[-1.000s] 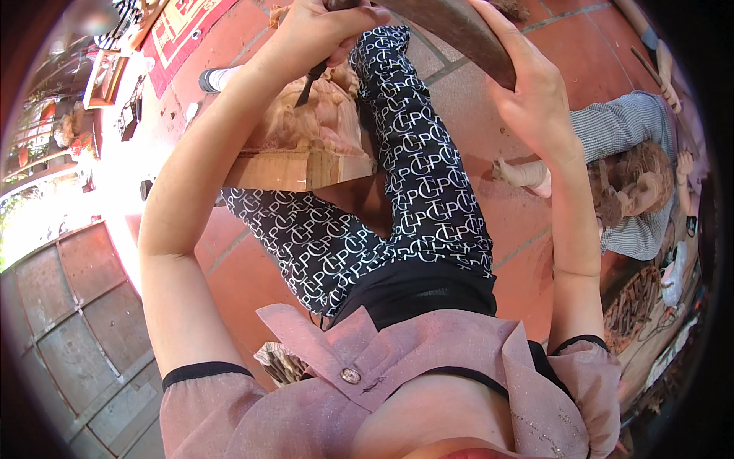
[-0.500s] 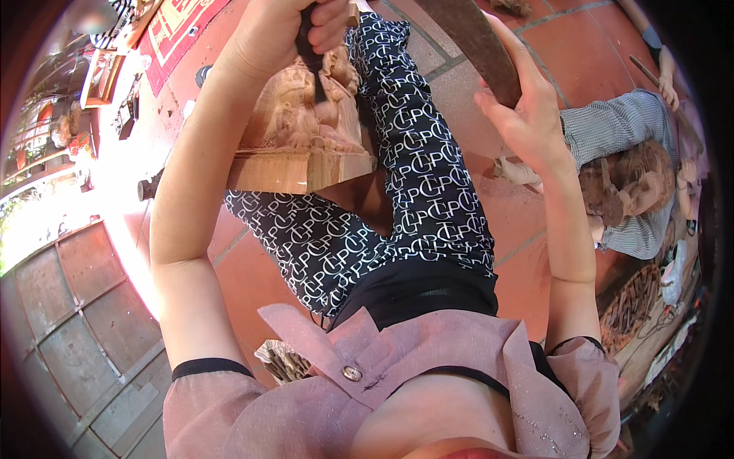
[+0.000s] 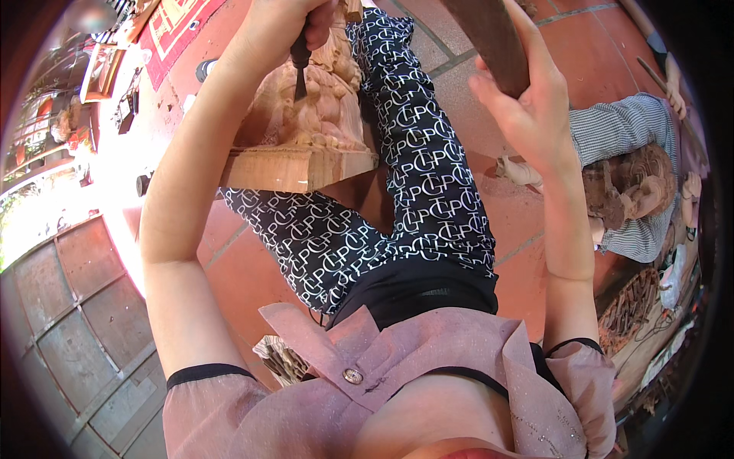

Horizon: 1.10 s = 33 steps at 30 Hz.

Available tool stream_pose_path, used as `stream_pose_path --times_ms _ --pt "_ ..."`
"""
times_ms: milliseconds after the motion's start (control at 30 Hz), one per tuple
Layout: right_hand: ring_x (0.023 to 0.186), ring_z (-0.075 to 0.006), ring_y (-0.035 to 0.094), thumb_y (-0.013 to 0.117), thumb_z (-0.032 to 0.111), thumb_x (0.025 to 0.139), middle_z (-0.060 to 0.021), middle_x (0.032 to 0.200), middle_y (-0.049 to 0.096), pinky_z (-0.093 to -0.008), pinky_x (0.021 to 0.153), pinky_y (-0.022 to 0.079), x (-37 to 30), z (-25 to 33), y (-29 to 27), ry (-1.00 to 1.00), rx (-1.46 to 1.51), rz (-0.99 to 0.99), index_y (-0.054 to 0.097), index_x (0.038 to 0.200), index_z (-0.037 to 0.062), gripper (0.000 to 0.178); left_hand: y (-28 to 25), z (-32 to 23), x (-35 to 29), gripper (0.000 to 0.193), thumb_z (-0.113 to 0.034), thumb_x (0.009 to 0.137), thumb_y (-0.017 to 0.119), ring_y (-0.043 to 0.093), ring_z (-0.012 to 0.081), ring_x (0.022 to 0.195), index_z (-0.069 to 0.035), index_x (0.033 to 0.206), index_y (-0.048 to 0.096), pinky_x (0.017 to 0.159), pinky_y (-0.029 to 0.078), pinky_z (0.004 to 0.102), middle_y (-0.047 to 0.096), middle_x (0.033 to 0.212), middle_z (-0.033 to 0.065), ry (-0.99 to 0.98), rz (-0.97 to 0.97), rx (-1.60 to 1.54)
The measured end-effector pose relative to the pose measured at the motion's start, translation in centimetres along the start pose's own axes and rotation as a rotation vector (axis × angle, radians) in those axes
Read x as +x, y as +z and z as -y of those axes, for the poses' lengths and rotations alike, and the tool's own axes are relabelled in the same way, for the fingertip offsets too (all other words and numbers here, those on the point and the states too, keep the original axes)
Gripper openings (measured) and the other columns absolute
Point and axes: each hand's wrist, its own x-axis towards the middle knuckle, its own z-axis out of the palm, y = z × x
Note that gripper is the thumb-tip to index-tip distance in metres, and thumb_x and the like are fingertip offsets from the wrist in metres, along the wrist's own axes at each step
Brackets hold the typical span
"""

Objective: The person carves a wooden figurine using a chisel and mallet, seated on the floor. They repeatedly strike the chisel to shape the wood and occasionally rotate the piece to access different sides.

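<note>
My left hand (image 3: 284, 29) is closed around the dark handle of a chisel (image 3: 300, 65), partly cut off by the top edge. The blade points down at a pale wood carving (image 3: 329, 96) with rounded relief shapes on a thick block base (image 3: 302, 170). Whether the tip touches the wood, I cannot tell. Over on the right, my right hand (image 3: 535, 115) grips a dark brown wooden club (image 3: 489, 42), its far end out of view. The carving sits between my legs, in patterned trousers (image 3: 436, 164).
At right, another person in striped trousers (image 3: 623, 126) has a darker round carving (image 3: 631, 183) on the lap and holds a stick. Below it lie several tools in a pile (image 3: 631, 314). Red tiles (image 3: 527, 206) cover the floor; a bundle of tools (image 3: 283, 359) lies by my left side.
The chisel has shifted left across the carving, its blade now more upright. My right hand has moved slightly right and nearer to me with the club.
</note>
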Motion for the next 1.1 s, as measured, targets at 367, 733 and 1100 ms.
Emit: stream_pose_path --times_ms 367,733,1100 --pt "0.084 -0.0231 0.061 0.058 -0.006 0.076 -0.0120 0.097 0.061 -0.0316 0.073 0.049 -0.5 -1.2 1.3 0.106 -0.206 -0.054 0.045 0.130 0.0060 0.058 1.6 -1.4 -2.4 0.014 -0.006 0.085 0.054 0.042 0.0098 0.041 -0.004 0.071 0.052 0.039 0.032 0.0238 0.044 0.052 0.0019 -0.101 0.101 -0.009" --pt "0.060 -0.0096 0.054 0.066 -0.004 0.069 -0.0037 0.079 0.056 -0.0221 0.052 0.045 -11.8 -2.9 3.9 1.049 0.772 0.214 0.037 0.133 0.0028 0.071 1.4 -1.3 -2.7 0.028 -0.013 0.087 0.059 0.041 0.0083 0.040 -0.008 0.063 0.045 0.038 0.033 0.0221 0.043 0.051 -0.0007 0.053 0.063 0.009" --pt "0.054 -0.0121 0.053 0.061 -0.004 0.070 -0.0048 0.073 0.054 -0.0250 0.049 0.045 -14.6 -4.4 7.1 1.140 0.825 0.283 0.039 0.127 0.0026 0.062 1.7 -0.8 -1.3 0.028 -0.017 0.088 0.062 0.039 0.0075 0.038 -0.008 0.065 0.047 0.037 0.030 0.0221 0.041 0.048 -0.0017 -0.018 0.112 0.072"
